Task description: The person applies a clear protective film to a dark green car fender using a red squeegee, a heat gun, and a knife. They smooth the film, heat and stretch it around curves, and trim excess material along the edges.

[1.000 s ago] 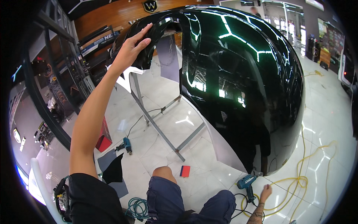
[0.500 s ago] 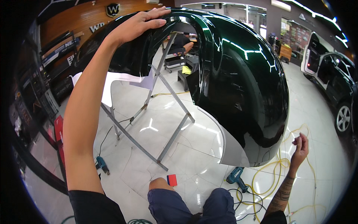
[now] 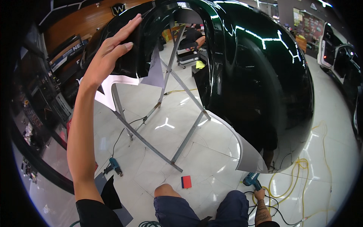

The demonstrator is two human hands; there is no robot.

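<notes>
The floor [image 3: 151, 151] is white and shiny; at the left lies a blue-green heat gun [image 3: 114, 167] with a dark cord; below it a black sheet [image 3: 110, 195] lies on a grey sheet [image 3: 125, 216]; a red and blue square [image 3: 186, 182] is nearer the middle; a green coil [image 3: 150, 224] peeks in at the bottom edge; a yellow line [image 3: 302, 160] loops at the right; far right is a car [image 3: 349, 60] with its door open; at the back, a person [image 3: 193, 36] in black is near a dark cart [image 3: 188, 57] and a yellow cloth [image 3: 200, 65].
</notes>
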